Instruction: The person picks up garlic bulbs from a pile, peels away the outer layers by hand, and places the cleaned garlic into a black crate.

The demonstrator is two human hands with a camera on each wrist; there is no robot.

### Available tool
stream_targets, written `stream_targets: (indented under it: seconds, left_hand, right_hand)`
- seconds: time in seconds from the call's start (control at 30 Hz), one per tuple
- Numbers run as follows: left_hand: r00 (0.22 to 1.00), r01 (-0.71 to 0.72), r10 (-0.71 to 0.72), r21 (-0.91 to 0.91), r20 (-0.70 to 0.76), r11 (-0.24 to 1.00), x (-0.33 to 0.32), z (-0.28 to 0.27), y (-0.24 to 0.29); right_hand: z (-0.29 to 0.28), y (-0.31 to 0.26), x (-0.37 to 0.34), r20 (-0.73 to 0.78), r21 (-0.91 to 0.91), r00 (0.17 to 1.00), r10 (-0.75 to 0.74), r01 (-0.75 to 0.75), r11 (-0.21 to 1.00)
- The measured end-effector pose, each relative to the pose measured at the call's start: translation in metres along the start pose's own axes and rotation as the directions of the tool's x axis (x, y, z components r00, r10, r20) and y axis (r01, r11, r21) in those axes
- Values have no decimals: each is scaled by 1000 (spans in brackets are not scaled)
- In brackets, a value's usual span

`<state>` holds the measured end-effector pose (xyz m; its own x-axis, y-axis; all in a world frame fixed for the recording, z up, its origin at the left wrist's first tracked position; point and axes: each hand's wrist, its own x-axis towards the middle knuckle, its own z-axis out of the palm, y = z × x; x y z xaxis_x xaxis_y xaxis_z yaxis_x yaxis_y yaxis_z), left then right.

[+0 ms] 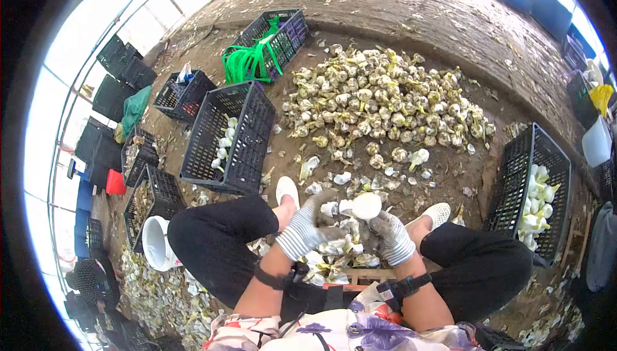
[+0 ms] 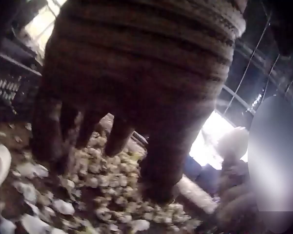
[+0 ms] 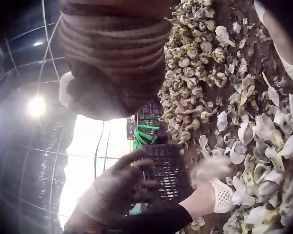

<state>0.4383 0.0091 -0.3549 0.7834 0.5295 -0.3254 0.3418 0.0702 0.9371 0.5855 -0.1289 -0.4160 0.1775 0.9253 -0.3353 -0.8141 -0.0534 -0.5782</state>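
Note:
A peeled white garlic bulb (image 1: 365,206) is held by my right hand (image 1: 395,238), in a striped glove with dark palm and fingers. From the right wrist view, only a pale edge of the bulb (image 3: 65,89) shows beyond the glove. My left hand (image 1: 303,228), gloved alike, is to the left of the bulb and apart from it. Its fingers (image 2: 158,170) extend loosely with nothing between them in the left wrist view. Loose white garlic skins (image 1: 347,243) lie below both hands, between the legs. A blurred pale scrap (image 3: 212,168) hangs near the shoe in the right wrist view.
A big heap of unpeeled garlic bulbs (image 1: 379,97) lies ahead on the soil. Black crates with white bulbs stand left (image 1: 247,139) and right (image 1: 501,190). Green straps (image 1: 250,61) hang over a farther crate. A white bucket (image 1: 154,245) sits by the left knee.

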Motion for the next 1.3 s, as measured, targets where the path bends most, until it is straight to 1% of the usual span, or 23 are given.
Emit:
stream_targets:
  seconds: [0.03, 0.1, 0.13, 0.2, 0.27, 0.33, 0.4, 0.47, 0.53, 0.57, 0.6, 0.67, 0.7, 0.73, 0.77, 0.9, 1.0, 1.03, 1.13, 1.17, 1.2, 1.23, 1.3]
  left_hand:
    - [981, -193, 196, 242, 10, 951, 5, 8, 4]
    - [833, -496, 529, 646, 164, 580, 16, 22, 15]
    - [912, -390, 356, 693, 202, 606, 21, 24, 1]
    - [973, -160, 95, 321, 209, 933, 31, 15, 14]
    - [1000, -23, 22, 73, 13, 997, 43, -22, 16]
    - [958, -265, 175, -466, -228, 844, 57, -63, 18]
    - [849, -523, 151, -760, -507, 386, 74, -83, 34]
    - [824, -380, -50, -615, -564, 691, 106, -74, 10]
    - [914, -154, 0, -347, -406, 925, 163, -93, -105]
    - [923, 8, -100, -241, -371, 971, 173, -68, -101]
    - [917, 168, -201, -125, -345, 978, 187, -35, -96]
    - [940, 197, -179, 31, -291, 980, 242, -16, -165]
    - [930, 279, -233, 133, -285, 951, 263, -4, -169]
    - [913, 363, -269, 309, -307, 879, 284, 8, -172]
    - [895, 433, -303, 470, -328, 769, 302, 23, -155]
    - [779, 616, -509, 603, -368, 507, 368, 61, -155]
    - [778, 627, -390, 561, -493, 541, 371, 73, -149]
    - [807, 564, -248, 575, -535, 593, 366, 73, -163]
    - [881, 361, -172, 389, -442, 848, 356, 48, -214]
    - [870, 372, -208, 321, -447, 871, 335, 48, -158]
    - [899, 153, 58, 437, -434, 886, 319, 43, -168]
    - [909, 97, 3, 217, -417, 971, 314, 38, -185]
    - [954, 8, 186, 641, -234, 768, 248, 46, -94]
  right_hand:
    - [1, 0, 1, 22, -184, 1000, 19, -15, 983]
    - [3, 3, 4, 29, -389, 998, 52, -37, 921]
    - [4, 7, 6, 13, -414, 998, 63, -52, 909]
    - [0, 21, 12, -102, -315, 994, -30, -4, 949]
    - [-1, 10, 14, -120, -258, 993, -6, -25, 966]
    - [-7, 6, 20, -180, -226, 984, -7, -34, 973]
    - [-16, 11, 30, -280, -218, 959, -38, -25, 976]
    - [-23, 14, 37, -289, -199, 957, -18, -42, 979]
    - [-25, 10, 40, -296, -187, 955, -16, -42, 981]
    - [-30, 12, 41, -297, -131, 955, -19, -20, 991]
    - [-37, 15, 41, -309, -280, 950, -50, -41, 959]
    - [-46, 16, 43, -320, -320, 948, -10, -98, 942]
    - [-47, 13, 45, -297, -313, 952, -70, -28, 949]
    - [-51, 3, 44, -335, -414, 942, 18, -164, 896]
    - [-54, 0, 47, -372, -374, 928, 23, -173, 911]
    - [-79, 16, 47, -484, -232, 872, 69, -204, 951]
    - [-89, 14, 51, -545, -137, 828, 134, -245, 960]
    - [-87, 12, 52, -553, -80, 815, 171, -256, 963]
    - [-78, 0, 56, -565, -119, 819, 100, -201, 972]
    - [-69, -10, 56, -573, -124, 818, 49, -146, 981]
    - [-67, -14, 57, -586, -265, 809, -54, -128, 956]
    - [-67, -14, 55, -588, -393, 795, -149, -119, 912]
    - [-65, -9, 50, -568, -550, 767, -297, -86, 831]
